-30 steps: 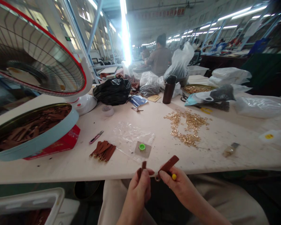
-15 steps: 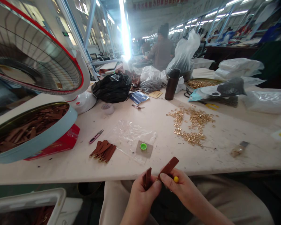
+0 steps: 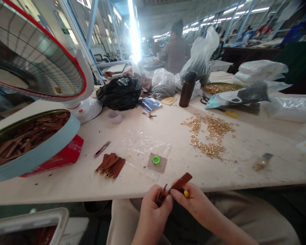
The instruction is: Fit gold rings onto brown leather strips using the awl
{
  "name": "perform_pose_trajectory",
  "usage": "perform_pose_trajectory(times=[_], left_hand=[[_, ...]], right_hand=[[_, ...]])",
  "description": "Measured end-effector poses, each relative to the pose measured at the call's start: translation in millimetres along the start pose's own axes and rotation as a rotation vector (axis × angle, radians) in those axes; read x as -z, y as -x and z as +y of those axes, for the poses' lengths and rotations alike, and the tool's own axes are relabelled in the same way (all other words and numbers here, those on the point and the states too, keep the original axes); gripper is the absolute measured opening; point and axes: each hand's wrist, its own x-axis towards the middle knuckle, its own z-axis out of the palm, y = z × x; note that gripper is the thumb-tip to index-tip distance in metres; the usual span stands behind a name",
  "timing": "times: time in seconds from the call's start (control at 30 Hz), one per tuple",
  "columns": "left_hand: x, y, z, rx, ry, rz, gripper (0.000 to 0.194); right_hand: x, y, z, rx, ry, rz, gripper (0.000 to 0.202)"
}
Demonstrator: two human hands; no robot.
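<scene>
- Right hand (image 3: pixel 195 204): closed, thumb pressing a brown strap (image 3: pixel 182 181) near its lower end; the flat end points up and outward. A yellow tip (image 3: pixel 186 194) shows at the fingers; its shaft is hidden.
- Left hand (image 3: pixel 153 207): curled shut around brown strips (image 3: pixel 160 196), edges upward; count cannot be told.
- The 2 hands meet just off the near edge of the table (image 3: pixel 132 186). The contact point is too small to read.
- Judged: a grip close to the contact point limits flex; level thumbs and matched edges would keep the strap from twisting. Light pressure should avoid creasing. The yellow tip is best kept off the strap's face.
- Pile (image 3: pixel 111 165): straps fanned, metal ends nearest the person.
- Green cap (image 3: pixel 156 160): on a card, right of the pile.
- Snips (image 3: pixel 102 149): beyond the pile.
- Rings (image 3: pixel 214 131): loose, farther right.
</scene>
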Motion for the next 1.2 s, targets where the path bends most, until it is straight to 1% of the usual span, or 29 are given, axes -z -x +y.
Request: perform_pose_trajectory(times=[0.1, 0.17, 0.23, 0.3, 0.33, 0.43, 0.57, 0.67, 0.77, 0.87, 1.03, 1.1, 1.2], left_hand=[[-1.8, -3.4, 5.9, 0.094, 0.135, 0.044, 0.017], [-2.0, -6.3, 7.8, 0.192, 0.25, 0.091, 0.02], [-0.2, -9.5, 8.1, 0.256, 0.365, 0.122, 0.022], [3.9, -13.3, 8.8, 0.255, 0.458, 0.144, 0.023], [6.6, -15.5, 9.9, 0.244, 0.495, 0.162, 0.023], [16.3, -22.9, 16.7, 0.206, 0.592, 0.236, 0.024], [27.7, -30.8, 23.1, 0.175, 0.642, 0.289, 0.028], [32.4, -33.2, 20.0, 0.191, 0.632, 0.315, 0.029], [35.1, -33.9, 15.0, 0.195, 0.618, 0.327, 0.029], [37.0, -34.5, 13.0, 0.189, 0.603, 0.329, 0.029], [39.9, -34.9, 12.1, 0.207, 0.591, 0.357, 0.031], [40.9, -34.4, 10.3, 0.21, 0.581, 0.368, 0.032], [41.7, -32.9, 7.2, 0.208, 0.568, 0.363, 0.033]], right_hand=[[6.8, -2.6, 0.5, 0.011, -0.011, 0.024, 0.033], [15.5, -4.3, -0.3, 0.059, 0.004, 0.114, 0.036], [25.4, -7.2, -1.1, 0.125, 0.044, 0.249, 0.037], [33.1, -12.4, -1.6, 0.165, 0.083, 0.376, 0.038], [35.2, -16.3, -2.0, 0.177, 0.094, 0.419, 0.04], [33.3, -34.2, -4.5, 0.21, 0.076, 0.478, 0.04], [19.2, -66.1, -7.3, 0.289, 0.043, 0.481, 0.036], [10.5, -85.0, -4.7, 0.32, 0.06, 0.432, 0.035], [7.4, -96.3, 0.2, 0.323, 0.104, 0.403, 0.034], [6.7, -102.5, 5.0, 0.327, 0.149, 0.383, 0.034], [4.8, -104.7, 10.5, 0.344, 0.193, 0.307, 0.032], [4.5, -102.4, 9.7, 0.355, 0.186, 0.318, 0.031], [5.4, -96.9, 4.8, 0.377, 0.148, 0.391, 0.031]])
